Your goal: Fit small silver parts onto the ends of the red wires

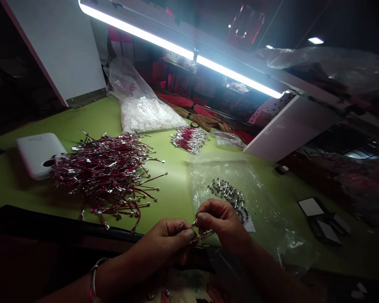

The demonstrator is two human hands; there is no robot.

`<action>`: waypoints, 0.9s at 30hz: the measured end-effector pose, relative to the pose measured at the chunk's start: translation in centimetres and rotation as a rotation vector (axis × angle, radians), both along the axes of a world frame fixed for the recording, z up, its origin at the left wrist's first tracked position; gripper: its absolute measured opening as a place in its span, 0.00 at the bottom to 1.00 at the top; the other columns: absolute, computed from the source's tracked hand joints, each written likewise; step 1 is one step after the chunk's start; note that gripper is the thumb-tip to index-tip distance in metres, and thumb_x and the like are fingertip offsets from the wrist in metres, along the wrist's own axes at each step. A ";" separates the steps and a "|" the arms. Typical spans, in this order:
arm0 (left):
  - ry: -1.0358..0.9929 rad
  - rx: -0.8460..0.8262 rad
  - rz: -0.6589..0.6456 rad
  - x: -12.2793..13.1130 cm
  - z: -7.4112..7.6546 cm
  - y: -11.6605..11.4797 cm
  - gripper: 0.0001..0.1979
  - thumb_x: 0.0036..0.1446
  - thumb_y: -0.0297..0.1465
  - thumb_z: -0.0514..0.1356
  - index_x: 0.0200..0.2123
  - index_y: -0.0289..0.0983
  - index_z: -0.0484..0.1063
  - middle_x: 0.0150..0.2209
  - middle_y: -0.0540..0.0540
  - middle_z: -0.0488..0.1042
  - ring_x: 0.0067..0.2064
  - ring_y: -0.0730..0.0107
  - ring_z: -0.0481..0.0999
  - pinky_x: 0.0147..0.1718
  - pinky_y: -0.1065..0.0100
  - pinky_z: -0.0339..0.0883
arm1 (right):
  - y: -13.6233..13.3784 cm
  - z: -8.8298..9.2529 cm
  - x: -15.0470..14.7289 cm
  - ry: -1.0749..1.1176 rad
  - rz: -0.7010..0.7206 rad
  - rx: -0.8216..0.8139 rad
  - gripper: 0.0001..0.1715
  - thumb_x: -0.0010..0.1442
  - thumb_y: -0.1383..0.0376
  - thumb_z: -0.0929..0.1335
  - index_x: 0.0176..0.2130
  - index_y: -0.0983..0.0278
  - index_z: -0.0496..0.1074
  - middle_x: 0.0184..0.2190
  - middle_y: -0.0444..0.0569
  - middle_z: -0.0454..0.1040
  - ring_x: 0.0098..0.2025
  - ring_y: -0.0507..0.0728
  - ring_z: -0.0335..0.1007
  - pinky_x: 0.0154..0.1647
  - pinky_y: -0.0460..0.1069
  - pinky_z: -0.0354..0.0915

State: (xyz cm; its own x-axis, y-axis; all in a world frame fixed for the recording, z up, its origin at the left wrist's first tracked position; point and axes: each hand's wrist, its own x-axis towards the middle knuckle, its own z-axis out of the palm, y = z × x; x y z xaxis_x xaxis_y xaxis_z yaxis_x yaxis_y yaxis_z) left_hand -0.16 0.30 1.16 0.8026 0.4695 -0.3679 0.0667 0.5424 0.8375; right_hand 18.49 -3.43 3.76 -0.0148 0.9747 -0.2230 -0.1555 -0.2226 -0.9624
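2 hands in view. Left hand [166, 240]: fingers [185, 234] together, clamped on a crimped wire [202, 238]. Right hand [220, 223]: fingers [205, 218] together, clamped on 1 loose terminal [194, 223]. Wire and terminal sit between the 2 hands, very close together; too small to tell if they touch. Just behind the right hand, 1 clear bag [265, 210] holds a heap of terminals [229, 198], count unclear. On the green table [173, 181]: 2 piles of red crimped wires, 1 large [109, 176], 1 small [189, 139]. Beyond them, 1 bag of white plastic connectors [145, 114] and 1 bundle of brown and red wires [192, 111].
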 end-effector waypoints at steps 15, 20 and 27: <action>-0.059 0.105 -0.022 0.1 -0.4 -0.9 0.24 0.56 0.49 0.62 0.22 0.37 0.63 0.20 0.56 0.57 0.24 0.77 0.51 0.23 0.70 0.45 | -1.8 1.4 -0.2 -0.609 0.188 0.217 0.06 0.56 0.71 0.71 0.27 0.65 0.74 0.21 0.39 0.69 0.24 0.48 0.62 0.25 0.43 0.58; -0.084 0.104 0.003 -0.2 -0.3 0.0 0.19 0.61 0.48 0.60 0.35 0.37 0.67 0.21 0.59 0.56 0.21 0.79 0.49 0.20 0.72 0.42 | 0.1 1.0 3.4 -0.964 0.170 0.182 0.05 0.64 0.66 0.68 0.39 0.63 0.75 0.31 0.45 0.78 0.31 0.52 0.73 0.34 0.45 0.66; -0.104 -0.066 -0.040 -0.8 0.1 0.0 0.16 0.63 0.46 0.59 0.39 0.39 0.65 0.27 0.56 0.64 0.23 0.80 0.54 0.21 0.76 0.45 | 4.1 -1.3 7.3 -1.389 0.071 0.167 0.13 0.53 0.82 0.65 0.30 0.67 0.73 0.28 0.55 0.77 0.33 0.61 0.73 0.39 0.52 0.62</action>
State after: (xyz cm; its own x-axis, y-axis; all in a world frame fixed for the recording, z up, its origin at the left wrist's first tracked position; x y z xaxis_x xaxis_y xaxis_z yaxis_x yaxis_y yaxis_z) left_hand -0.98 0.29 1.29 0.8558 0.4136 -0.3108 0.0044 0.5950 0.8037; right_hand 25.79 0.67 2.45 0.0699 0.9973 0.0214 0.9407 -0.0588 -0.3342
